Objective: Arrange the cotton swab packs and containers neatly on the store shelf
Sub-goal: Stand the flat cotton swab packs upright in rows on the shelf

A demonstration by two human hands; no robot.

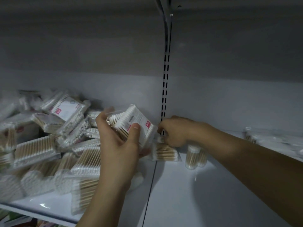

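Two hands: left hand (118,136) grips swab pack (137,123) clear of the pile (49,145), probably staged for placing. Right hand (175,131) curls just behind flat pack (165,153) at the shelf (180,194) back; grip unclear.

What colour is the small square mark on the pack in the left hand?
The mark is red, on a white label; seen in the head view.

the left forearm (105,194) rises from the near edge at the middle, palm turned to the right. the left hand (118,141) grips a cotton swab pack (136,118), thumb (135,131) pressed on its face and fingers (105,114) curled round its far side. the right forearm (237,153) reaches in from the right. the right hand (173,131) lies knuckles up, fingers curled down and leftward; whether they grip anything cannot be told.
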